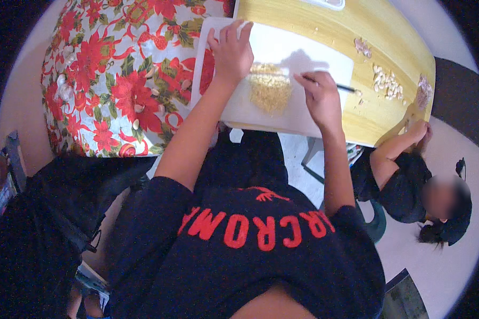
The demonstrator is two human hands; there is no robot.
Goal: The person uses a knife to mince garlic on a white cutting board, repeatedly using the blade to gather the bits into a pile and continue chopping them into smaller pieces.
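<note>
A mound of finely chopped garlic (271, 98) lies on the white cutting board (319, 53). My right hand (321, 98) is closed around a knife, whose dark handle (346, 88) sticks out to the right of my fist. The thin blade reaches left across the far part of the garlic, slightly blurred. My left hand (232, 52) is at the board's far left with its fingers stretched out and apart, close to the tip end of the blade. Whether its palm touches the blade I cannot tell.
Peeled garlic cloves (387, 83) and papery skins (362, 47) lie on the yellow wooden table (378, 127). A co-worker's hands (419, 131) are at its right edge. To the left, garlic bulbs (64, 89) and loose cloves rest on a floral tablecloth (104, 64). A white container (330, 3) stands far back.
</note>
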